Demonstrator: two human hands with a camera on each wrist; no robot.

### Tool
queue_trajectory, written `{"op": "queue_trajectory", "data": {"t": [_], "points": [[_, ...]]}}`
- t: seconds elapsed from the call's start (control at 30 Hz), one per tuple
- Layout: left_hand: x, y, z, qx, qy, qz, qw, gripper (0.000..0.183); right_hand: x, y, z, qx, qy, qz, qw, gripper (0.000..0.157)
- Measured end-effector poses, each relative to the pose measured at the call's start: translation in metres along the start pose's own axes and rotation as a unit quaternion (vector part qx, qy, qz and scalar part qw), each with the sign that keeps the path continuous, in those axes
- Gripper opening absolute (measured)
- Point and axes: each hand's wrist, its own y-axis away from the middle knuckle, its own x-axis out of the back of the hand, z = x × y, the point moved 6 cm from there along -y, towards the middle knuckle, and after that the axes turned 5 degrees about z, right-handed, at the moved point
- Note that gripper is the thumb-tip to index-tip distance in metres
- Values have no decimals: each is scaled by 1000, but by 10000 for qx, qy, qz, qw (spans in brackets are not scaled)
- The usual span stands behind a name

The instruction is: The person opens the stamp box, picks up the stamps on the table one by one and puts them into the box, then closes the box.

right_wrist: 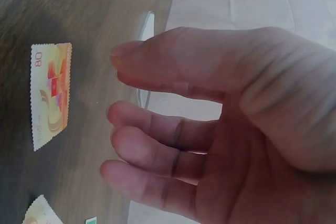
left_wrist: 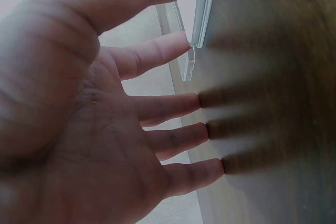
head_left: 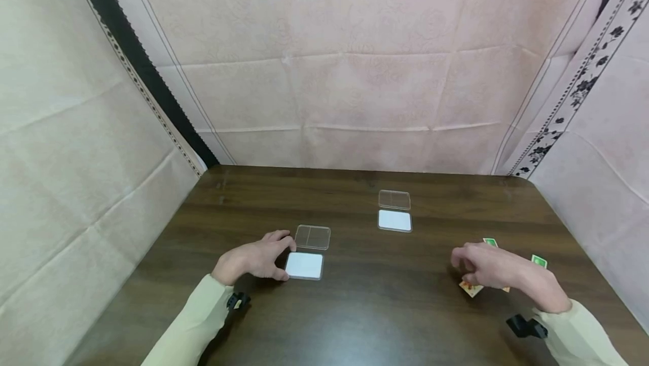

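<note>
My left hand (head_left: 263, 254) rests at the left side of a clear plastic case with a white base (head_left: 304, 266), its lid (head_left: 312, 237) folded back flat behind. In the left wrist view the fingers are straight and spread, with thumb and forefinger right at the case's edge (left_wrist: 202, 11) and the other fingertips down at the table. Over several stamps on the right hovers my right hand (head_left: 489, 264), fingers lightly bent and nothing seen between them. An orange and yellow stamp marked 80 (right_wrist: 50, 95) lies beside its fingertips. Part of another stamp (right_wrist: 42, 212) shows below; the hand hides some.
A second opened case with a white base (head_left: 394, 220) and clear lid (head_left: 394, 199) lies farther back, right of centre. Two green-faced stamps (head_left: 539, 261) peek out behind my right hand. The dark wooden table (head_left: 355, 321) ends at pale cloth hangings (head_left: 355, 90) on three sides.
</note>
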Motion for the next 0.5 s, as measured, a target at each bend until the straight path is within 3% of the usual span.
{"op": "queue_trajectory", "data": {"t": [0.23, 0.5], "points": [[0, 0, 0, -1, 31, 5, 10000, 46, -6, 0, 4, -143, -472, -452, 9978, 20], [0, 0, 0, -16, 17, 10, 10000, 47, -12, 0, 5, -146, -471, -646, 9967, 20]]}}
